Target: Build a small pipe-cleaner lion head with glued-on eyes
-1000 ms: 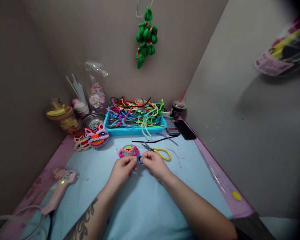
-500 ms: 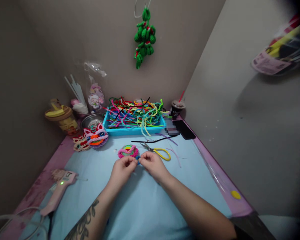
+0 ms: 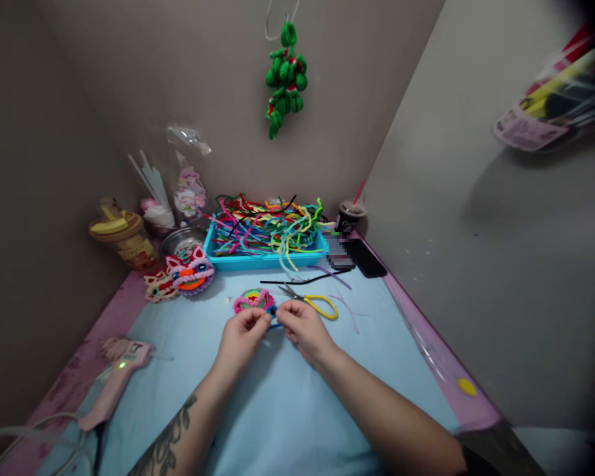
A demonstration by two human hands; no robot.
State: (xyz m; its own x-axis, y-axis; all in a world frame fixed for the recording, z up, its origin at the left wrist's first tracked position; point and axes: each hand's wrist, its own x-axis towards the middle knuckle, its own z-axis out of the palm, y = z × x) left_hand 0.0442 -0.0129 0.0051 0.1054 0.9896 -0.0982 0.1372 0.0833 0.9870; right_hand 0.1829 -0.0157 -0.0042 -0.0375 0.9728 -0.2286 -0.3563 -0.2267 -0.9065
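Note:
Between my fingertips is a small blue pipe cleaner (image 3: 272,309) curled into a ring, with a dark middle. My left hand (image 3: 244,334) pinches it from the left, and my right hand (image 3: 305,328) pinches it from the other side. Just behind my left hand lies a round pink, green and yellow pipe-cleaner piece (image 3: 252,299), partly covered by my fingers. Scissors with yellow handles (image 3: 323,307) rest behind my right hand, blades apart. A black pipe cleaner (image 3: 307,281) and purple strips (image 3: 346,309) lie around them.
A blue tray (image 3: 258,264) full of colourful pipe cleaners stands at the back. Finished lion-head pieces (image 3: 192,271) sit left of it, near a metal bowl (image 3: 181,239). A pink glue gun (image 3: 116,383) with its cable lies at left. Phones (image 3: 365,258) and a drink cup (image 3: 350,215) are back right.
The blue ring has turned between my fingertips, so more of its round face and dark middle shows. Both hands stay in nearly the same place.

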